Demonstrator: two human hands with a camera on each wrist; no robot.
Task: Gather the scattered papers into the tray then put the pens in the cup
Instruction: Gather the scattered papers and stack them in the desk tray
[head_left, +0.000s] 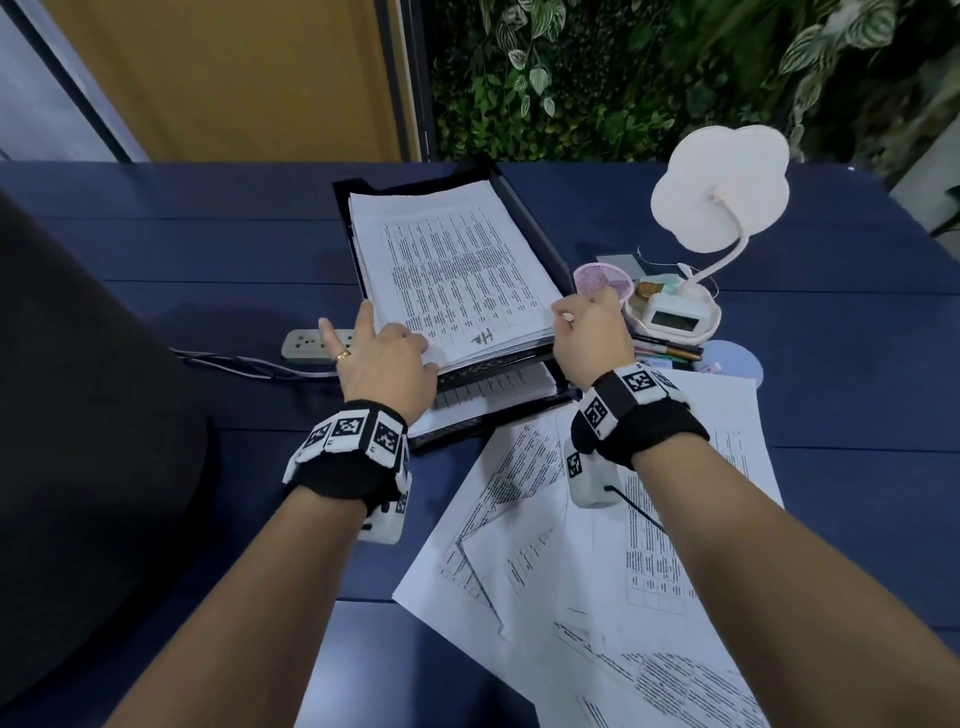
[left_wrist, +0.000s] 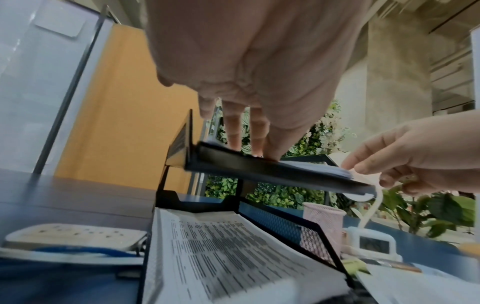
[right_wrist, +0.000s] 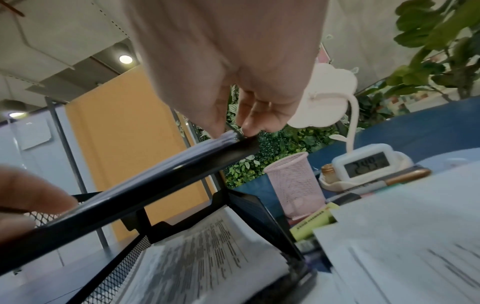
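Note:
A black two-tier mesh tray stands mid-table with a thick stack of printed papers on its top tier. My left hand lies at the stack's near left corner, fingers straight, thumb on the top sheet. At the near right corner my right hand pinches the stack with thumb and fingertips. The lower tier holds more papers. Scattered sheets cover the table under my right forearm. A pink mesh cup stands right of the tray, and the pens lie just beyond my right hand.
A white flower-shaped lamp and a small clock stand right of the cup. A power strip with its cable lies left of the tray. A large dark rounded object fills the left side. A wall of plants lies beyond the table's far edge.

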